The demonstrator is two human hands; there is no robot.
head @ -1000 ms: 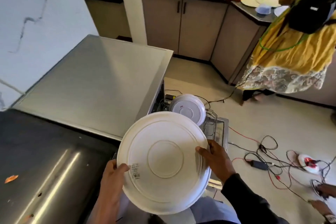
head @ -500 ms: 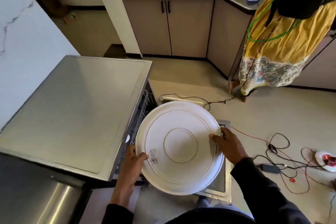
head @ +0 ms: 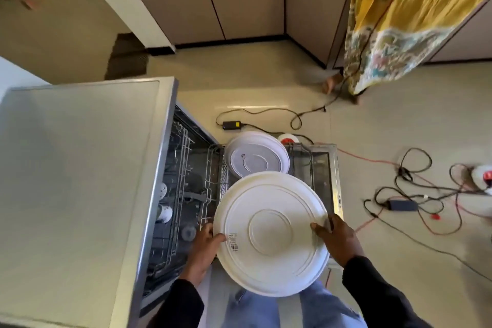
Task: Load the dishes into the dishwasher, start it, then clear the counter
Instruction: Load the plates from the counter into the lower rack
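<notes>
**Big plate poised over the pulled-out rack**

The left grip (head: pixel 205 245) and the right grip (head: pixel 338 239) clasp opposite edges of a large white plate (head: pixel 270 233). Each thumb lies on its upturned underside, where the foot ring and a barcode sticker show; the fingers beneath are hidden. Holding it from both sides likely steadies so wide a plate while it is tipped on edge.

The plate hangs above the near end of the dishwasher's lower rack (head: pixel 213 176), which is drawn out over the open door (head: pixel 326 173). Whether it touches the tines cannot be told.

A smaller white plate (head: pixel 255 157) already stands tilted in the rack's far end, its underside toward the person. That lean is probably the one to copy.

Loose cables (head: pixel 415 194) lie on the floor just beside the door, a snag risk when stepping away.
</notes>
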